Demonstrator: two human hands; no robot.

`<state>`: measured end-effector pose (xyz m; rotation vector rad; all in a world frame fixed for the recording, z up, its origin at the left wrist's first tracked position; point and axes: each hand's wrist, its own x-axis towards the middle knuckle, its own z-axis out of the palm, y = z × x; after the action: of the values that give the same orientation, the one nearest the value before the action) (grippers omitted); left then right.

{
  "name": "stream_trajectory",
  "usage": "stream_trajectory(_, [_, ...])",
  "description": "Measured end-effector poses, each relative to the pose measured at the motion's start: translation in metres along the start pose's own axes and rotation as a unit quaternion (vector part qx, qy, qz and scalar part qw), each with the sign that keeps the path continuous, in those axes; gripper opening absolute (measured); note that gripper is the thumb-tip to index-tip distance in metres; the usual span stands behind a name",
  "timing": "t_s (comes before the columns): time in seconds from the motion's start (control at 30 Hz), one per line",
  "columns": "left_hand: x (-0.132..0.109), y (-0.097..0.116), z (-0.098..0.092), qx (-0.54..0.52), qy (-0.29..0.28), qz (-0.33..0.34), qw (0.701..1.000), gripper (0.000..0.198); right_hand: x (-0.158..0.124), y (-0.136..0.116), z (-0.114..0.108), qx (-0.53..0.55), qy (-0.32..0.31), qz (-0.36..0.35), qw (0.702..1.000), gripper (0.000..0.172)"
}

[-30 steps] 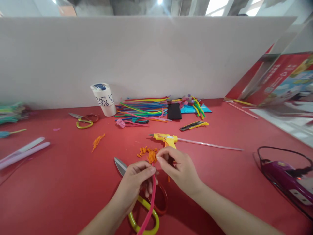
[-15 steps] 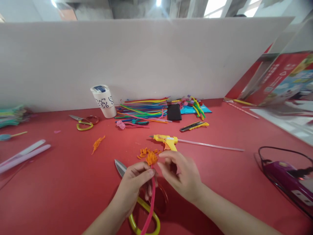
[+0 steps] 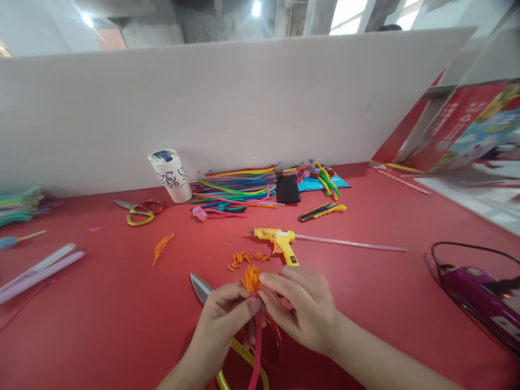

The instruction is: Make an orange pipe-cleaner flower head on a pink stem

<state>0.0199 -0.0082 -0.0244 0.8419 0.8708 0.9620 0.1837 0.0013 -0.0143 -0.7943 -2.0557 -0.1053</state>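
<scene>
My left hand point(image 3: 227, 319) pinches a pink pipe-cleaner stem point(image 3: 257, 346) between thumb and forefinger, just below its tufted orange flower head point(image 3: 252, 278). From the right, my right hand point(image 3: 303, 306) has its thumb and forefinger closed at the edge of the orange tufts. Beneath my hands lie large scissors point(image 3: 202, 287) with yellow and red handles, partly covered. Short orange pieces point(image 3: 244, 258) are scattered just behind the flower. Beyond my right hand rests a yellow glue gun point(image 3: 280, 238) with a long clear glue stick point(image 3: 349, 242) in its back.
Toward the back stand a white tumbler point(image 3: 170, 176) and a pile of coloured pipe cleaners point(image 3: 239, 184). A box cutter point(image 3: 322, 211), smaller scissors point(image 3: 140, 211) and an orange twisted piece point(image 3: 162, 247) lie nearer. A purple power strip point(image 3: 483, 298) with a black cable is at right.
My right hand has come in to the flower head, its fingertips now touching the orange tufts. The flower sits slightly lower in view, and more of the glue gun's handle shows.
</scene>
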Motion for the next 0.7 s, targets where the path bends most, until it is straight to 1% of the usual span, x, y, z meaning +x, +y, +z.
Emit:
stream_trajectory(0.17, [0.0002, -0.0016, -0.0001, -0.01, 0.0, -0.001, 1.0, 0.02, -0.0014, -0.0002, -0.0009, -0.023, -0.008, -0.028, 0.999, 0.022])
stream_trajectory(0.37, [-0.0016, -0.0025, -0.0014, 0.003, 0.002, 0.002, 1.0, 0.02, 0.0007, -0.0016, 0.0014, 0.004, 0.011, 0.008, 1.0, 0.021])
stream_trajectory(0.53, [-0.0014, -0.0023, -0.0016, 0.005, 0.004, 0.0, 1.0, 0.021, 0.0021, -0.0034, 0.0032, 0.004, 0.024, 0.017, 1.0, 0.017])
stream_trajectory(0.7, [-0.0009, -0.0014, -0.0019, 0.001, -0.01, 0.007, 1.0, 0.02, 0.0029, -0.0029, 0.0026, 0.011, 0.023, 0.023, 0.999, 0.015])
